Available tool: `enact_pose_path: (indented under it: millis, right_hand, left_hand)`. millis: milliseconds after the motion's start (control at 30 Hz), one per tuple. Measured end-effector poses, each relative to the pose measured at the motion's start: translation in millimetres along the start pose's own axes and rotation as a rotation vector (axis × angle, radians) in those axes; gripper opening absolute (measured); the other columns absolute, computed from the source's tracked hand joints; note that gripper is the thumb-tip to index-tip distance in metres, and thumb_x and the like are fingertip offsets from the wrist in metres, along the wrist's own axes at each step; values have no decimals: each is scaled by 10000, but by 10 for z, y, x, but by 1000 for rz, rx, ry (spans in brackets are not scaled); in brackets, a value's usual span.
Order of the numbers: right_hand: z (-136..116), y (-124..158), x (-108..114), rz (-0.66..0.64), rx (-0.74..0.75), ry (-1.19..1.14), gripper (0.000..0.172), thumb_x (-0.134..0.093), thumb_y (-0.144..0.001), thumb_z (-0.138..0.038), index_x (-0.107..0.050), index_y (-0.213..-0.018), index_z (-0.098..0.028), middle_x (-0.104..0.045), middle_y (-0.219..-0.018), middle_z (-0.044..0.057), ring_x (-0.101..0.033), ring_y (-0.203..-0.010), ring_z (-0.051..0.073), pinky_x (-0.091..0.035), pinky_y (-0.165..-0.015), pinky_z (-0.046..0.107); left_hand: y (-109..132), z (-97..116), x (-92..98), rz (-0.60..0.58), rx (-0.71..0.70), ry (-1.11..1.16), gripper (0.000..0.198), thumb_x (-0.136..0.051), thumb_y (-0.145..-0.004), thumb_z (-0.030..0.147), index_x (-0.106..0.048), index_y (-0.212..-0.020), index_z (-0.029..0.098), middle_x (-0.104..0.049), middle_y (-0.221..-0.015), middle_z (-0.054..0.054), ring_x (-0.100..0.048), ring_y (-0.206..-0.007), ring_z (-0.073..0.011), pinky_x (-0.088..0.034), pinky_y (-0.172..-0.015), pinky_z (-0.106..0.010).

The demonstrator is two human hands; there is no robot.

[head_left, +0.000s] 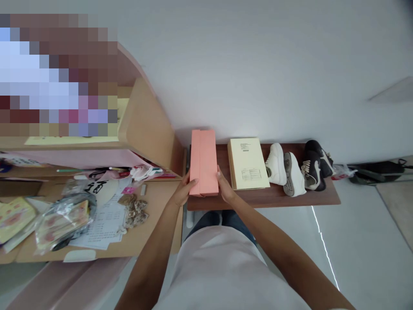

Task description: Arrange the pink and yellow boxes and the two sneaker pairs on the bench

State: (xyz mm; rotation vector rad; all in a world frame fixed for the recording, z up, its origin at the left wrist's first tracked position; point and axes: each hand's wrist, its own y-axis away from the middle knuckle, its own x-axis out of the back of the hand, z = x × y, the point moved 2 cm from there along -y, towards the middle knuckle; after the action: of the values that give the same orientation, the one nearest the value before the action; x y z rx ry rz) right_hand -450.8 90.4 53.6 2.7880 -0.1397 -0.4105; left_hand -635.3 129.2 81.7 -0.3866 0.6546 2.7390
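A long pink box (203,161) rests at the left end of a low brown shelf board (277,196). My left hand (183,191) grips the box's near left corner, thumb on top. My right hand (225,187) presses against its near right side with fingers wrapped on the edge. Both hands hold the box between them.
A pale yellow box (248,163) lies right of the pink one, then white sneakers (285,168) and black sneakers (316,163). On the left stands a wooden desk (151,215) with papers, plastic bags and small items, and a hutch above. A dark bag (377,170) lies on the floor at right.
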Motion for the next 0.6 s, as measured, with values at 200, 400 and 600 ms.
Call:
enact_pose_path:
  millis: [200, 400, 600]
  right_hand:
    - [51, 67, -22, 37, -33, -115, 851, -689, -817, -675, -421, -1554, -343, -456, -1588, -28, -354, -1516, 262, -296, -1254, 497]
    - [94, 117, -14, 98, -53, -132, 894, -772, -759, -596, -438, -1546, -333, -501, -1556, -10, -399, -1490, 277, -340, -1230, 515]
    - [44, 166, 93, 110, -29, -101, 869, -757, -778, -604, -449, -1542, -326, -494, -1563, 4, -416, -1481, 279, -321, -1243, 502]
  left_hand:
    - [31, -105, 3, 8, 33, 32, 954, -897, -655, 433, -517, -1500, 209, -665, -1374, -128, -572, -1319, -366, -483, -1086, -460]
    - [-14, -290, 32, 71, 121, 214, 770, -720, -812, 602, -569, -1458, 211, -673, -1363, -123, -597, -1292, -341, -500, -1054, -452]
    - [-292, -534, 163, 116, 272, 262, 616, -577, -895, 639, -624, -1377, 259, -685, -1341, -93, -630, -1247, -302, -528, -980, -429]
